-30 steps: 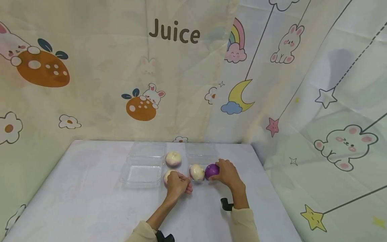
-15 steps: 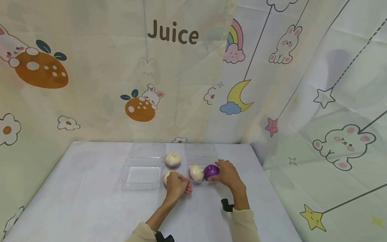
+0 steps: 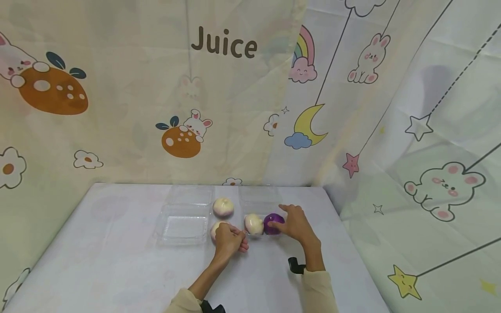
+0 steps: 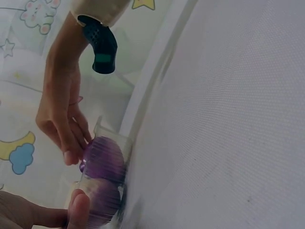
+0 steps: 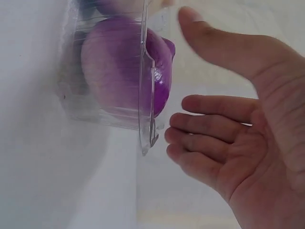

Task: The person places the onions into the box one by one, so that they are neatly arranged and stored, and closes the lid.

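One purple onion (image 3: pixel 274 218) lies just to the left of the right hand (image 3: pixel 298 225) in the head view, inside the clear box (image 5: pixel 143 136) right of centre, with a pale onion (image 3: pixel 253 224) beside it. We see the right hand's fingers fairly straight and spread from the thumb, holding nothing; the right-wrist view shows a gap between them and the purple onion (from above, the thumb overlaps it). It looks roundish, so we make out no clear long axis, though its stubby tip points out of the box's top. The left hand (image 3: pixel 230 240) is farther off, fingers curled near the box's left side; we cannot tell whether they grip its edge, as the left-wrist view cuts that hand off at lower left. It also hides part of another onion (image 3: pixel 214 230), and the see-through walls are hard to trace.
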A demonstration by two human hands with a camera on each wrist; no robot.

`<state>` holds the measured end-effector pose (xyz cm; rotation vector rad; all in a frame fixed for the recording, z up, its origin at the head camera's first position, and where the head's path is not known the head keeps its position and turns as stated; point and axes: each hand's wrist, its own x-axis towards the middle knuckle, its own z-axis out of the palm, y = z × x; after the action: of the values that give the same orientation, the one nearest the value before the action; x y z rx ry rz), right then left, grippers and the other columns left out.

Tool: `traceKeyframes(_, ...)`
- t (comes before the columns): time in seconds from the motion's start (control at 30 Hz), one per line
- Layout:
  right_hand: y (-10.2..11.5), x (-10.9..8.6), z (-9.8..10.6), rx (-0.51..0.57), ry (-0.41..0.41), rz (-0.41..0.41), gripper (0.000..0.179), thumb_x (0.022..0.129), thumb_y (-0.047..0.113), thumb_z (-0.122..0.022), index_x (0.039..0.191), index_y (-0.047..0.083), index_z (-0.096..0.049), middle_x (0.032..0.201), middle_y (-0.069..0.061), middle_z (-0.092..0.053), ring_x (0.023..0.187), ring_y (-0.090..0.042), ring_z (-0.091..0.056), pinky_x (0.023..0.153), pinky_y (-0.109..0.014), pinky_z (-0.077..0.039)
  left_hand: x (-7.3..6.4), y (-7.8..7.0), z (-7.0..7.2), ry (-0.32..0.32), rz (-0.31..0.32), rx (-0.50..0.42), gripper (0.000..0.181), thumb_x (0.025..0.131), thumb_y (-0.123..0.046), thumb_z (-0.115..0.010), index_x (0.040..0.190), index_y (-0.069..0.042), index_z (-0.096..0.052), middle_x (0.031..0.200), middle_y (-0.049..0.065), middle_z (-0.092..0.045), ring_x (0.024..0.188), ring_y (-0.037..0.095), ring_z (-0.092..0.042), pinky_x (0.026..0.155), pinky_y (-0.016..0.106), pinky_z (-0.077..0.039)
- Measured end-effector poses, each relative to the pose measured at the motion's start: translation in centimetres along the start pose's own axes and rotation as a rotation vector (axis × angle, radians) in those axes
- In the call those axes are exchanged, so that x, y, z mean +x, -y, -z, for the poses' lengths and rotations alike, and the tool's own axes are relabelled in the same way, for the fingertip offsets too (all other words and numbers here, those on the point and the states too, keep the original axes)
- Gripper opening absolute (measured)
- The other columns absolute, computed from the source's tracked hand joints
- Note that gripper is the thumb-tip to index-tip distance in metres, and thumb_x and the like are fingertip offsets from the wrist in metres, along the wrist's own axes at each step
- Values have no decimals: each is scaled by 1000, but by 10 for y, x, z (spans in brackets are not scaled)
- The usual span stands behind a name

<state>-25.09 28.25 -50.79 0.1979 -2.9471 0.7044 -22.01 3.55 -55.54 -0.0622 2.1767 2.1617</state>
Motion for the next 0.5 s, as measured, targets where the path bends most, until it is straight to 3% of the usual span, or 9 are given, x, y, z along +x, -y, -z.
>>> traceKeyframes(0.23,-14,12,1,140,-83,60,78,90,43,-87,144,-8,-64,142,-30,-68,128,-55,-68,110,-65,-57,1,0,1,1,-6,-1,10,95,8,-72,87,14,-72,66,18,-75,50,21,-75,50,38,-65)
traceKeyframes(0.33,-22,17,0,222,-112,47,73,96,38,-82,148,-9,-60,146,-32,-64,128,-56,-68,107,-64,-59,0,0,1,3,0,2,11,95,8,-72,87,15,-72,66,18,-75,50,21,-75,50,38,-65)
traceKeyframes(0.5,-36,24,-6,351,-148,-12,52,112,19,-62,153,-13,-52,150,-34,-60,136,-51,-65,114,-60,-55,0,-1,1,4,6,4,11,96,8,-72,88,16,-72,66,18,-76,49,20,-74,50,38,-65)
